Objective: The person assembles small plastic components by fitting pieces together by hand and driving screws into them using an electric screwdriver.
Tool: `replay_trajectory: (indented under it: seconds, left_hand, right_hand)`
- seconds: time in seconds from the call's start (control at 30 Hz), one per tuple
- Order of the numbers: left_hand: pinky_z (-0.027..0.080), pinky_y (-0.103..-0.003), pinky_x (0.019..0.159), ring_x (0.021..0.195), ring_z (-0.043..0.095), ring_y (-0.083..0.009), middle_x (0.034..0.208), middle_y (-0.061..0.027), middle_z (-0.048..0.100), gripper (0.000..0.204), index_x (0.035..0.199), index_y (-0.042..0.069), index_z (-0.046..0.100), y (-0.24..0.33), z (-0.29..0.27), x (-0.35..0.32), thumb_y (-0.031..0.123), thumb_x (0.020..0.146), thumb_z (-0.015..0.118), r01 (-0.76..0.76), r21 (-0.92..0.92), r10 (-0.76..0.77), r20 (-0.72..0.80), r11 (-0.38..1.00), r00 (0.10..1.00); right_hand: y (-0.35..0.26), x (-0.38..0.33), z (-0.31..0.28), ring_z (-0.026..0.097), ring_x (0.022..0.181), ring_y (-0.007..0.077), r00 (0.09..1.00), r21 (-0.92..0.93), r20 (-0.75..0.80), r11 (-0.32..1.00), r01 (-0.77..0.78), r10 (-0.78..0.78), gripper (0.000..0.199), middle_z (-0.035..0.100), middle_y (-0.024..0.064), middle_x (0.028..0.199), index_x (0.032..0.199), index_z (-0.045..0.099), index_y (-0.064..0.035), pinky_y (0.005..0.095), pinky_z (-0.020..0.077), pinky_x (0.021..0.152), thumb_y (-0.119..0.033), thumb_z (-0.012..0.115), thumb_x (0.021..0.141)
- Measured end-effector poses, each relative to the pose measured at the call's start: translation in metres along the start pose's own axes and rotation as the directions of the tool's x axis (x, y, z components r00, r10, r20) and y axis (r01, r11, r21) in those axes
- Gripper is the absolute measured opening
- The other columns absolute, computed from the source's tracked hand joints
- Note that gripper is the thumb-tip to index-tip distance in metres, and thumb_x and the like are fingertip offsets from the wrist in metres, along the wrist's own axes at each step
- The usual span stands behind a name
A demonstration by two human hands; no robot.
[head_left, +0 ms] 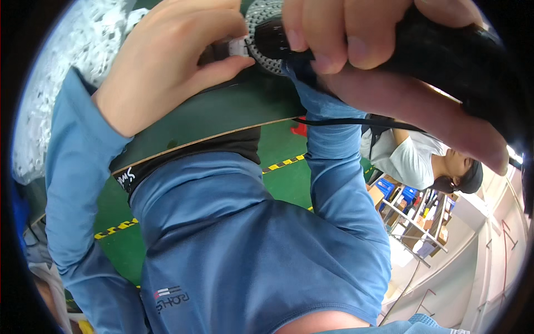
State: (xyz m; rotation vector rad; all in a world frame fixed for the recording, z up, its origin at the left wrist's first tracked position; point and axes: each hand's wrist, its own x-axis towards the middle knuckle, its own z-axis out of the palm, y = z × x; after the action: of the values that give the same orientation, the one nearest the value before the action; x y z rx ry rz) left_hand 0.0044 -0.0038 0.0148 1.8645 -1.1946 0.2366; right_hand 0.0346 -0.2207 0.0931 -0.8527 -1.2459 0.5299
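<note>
At the top of the head view my right hand (356,39) grips a black corded electric screwdriver (473,67). Its ringed nose (270,39) points left, toward my other hand. My left hand (161,61) has thumb and forefinger closed around a small whitish, partly clear piece (238,48), right by the tool's tip. Whether the tip touches that piece I cannot tell. Behind the nose lies a round grey disc (261,11) full of small holes, partly covered by the tool. A black cord (356,121) runs past my right sleeve.
Dark green tabletop (222,111) with a thin brown edge lies between my body and the work. A clear plastic bag of white parts (72,72) sits at the left. Another person (423,161) is at the right, near a shelf rack (417,217) with boxes.
</note>
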Motion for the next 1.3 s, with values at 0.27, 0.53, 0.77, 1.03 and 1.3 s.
replay_trajectory:
  seconds: [0.27, 0.53, 0.77, 1.03, 1.3]
  left_hand:
    - [0.046, -0.04, 0.071, 0.083, 0.055, -0.0318, 0.083, -0.011, 0.056, 0.025, 0.091, 0.003, 0.067, 0.011, 0.001, 0.005, 0.013, 0.074, 0.082, 0.067, -0.021, -0.067, -0.017, 0.998, 0.998]
    - [0.046, -0.04, 0.072, 0.084, 0.055, -0.0321, 0.084, -0.0113, 0.056, 0.024, 0.089, 0.003, 0.067, 0.003, 0.001, 0.003, 0.015, 0.074, 0.082, 0.064, -0.007, -0.064, 0.045, 0.998, 0.997]
    - [0.046, -0.04, 0.073, 0.084, 0.055, -0.0322, 0.084, -0.0112, 0.055, 0.023, 0.088, 0.004, 0.066, 0.002, 0.002, 0.006, 0.016, 0.076, 0.081, 0.06, -0.007, -0.059, 0.086, 0.998, 0.995]
    - [0.042, -0.036, 0.066, 0.077, 0.05, -0.0248, 0.081, -0.0087, 0.051, 0.028, 0.096, -0.001, 0.066, 0.006, 0.01, 0.0, 0.002, 0.073, 0.082, 0.088, -0.101, -0.091, -0.016, 0.991, 0.996]
    - [0.042, -0.034, 0.064, 0.077, 0.051, -0.0236, 0.082, -0.0085, 0.052, 0.027, 0.094, -0.002, 0.066, 0.003, 0.009, -0.005, 0.002, 0.073, 0.082, 0.083, -0.103, -0.083, 0.005, 0.991, 0.997]
  right_hand:
    - [0.017, 0.003, 0.003, 0.057, 0.075, 0.0268, 0.984, 0.064, 0.005, 0.982, 0.178, -0.179, 0.048, 0.06, 0.0171, 0.086, 0.126, 0.049, -0.0065, 0.0419, 0.0473, 0.073, -0.037, 0.071, 0.096]
    - [0.015, -0.001, 0.016, 0.057, 0.072, 0.0238, 0.973, -0.016, -0.188, 0.991, 0.134, -0.135, 0.051, 0.059, 0.0148, 0.087, 0.124, 0.047, -0.0059, 0.0389, 0.0468, 0.071, -0.04, 0.071, 0.093]
    - [0.005, 0.004, 0.018, 0.056, 0.072, 0.0239, 0.984, -0.067, -0.107, 0.988, 0.136, -0.143, 0.049, 0.059, 0.0156, 0.089, 0.125, 0.047, -0.0063, 0.0389, 0.0465, 0.072, -0.037, 0.072, 0.095]
    - [0.037, -0.021, 0.034, 0.057, 0.064, 0.0199, 0.746, -0.086, -0.52, 0.894, 0.439, -0.416, 0.094, 0.058, 0.0111, 0.085, 0.133, 0.046, -0.0012, 0.0337, 0.0504, 0.059, -0.082, 0.057, 0.087]
    - [0.047, -0.021, 0.006, 0.052, 0.05, 0.0162, 0.797, -0.182, -0.468, 0.924, 0.336, -0.382, 0.108, 0.057, 0.0095, 0.069, 0.12, 0.049, 0.0011, 0.0302, 0.0466, 0.048, -0.098, 0.04, 0.078]
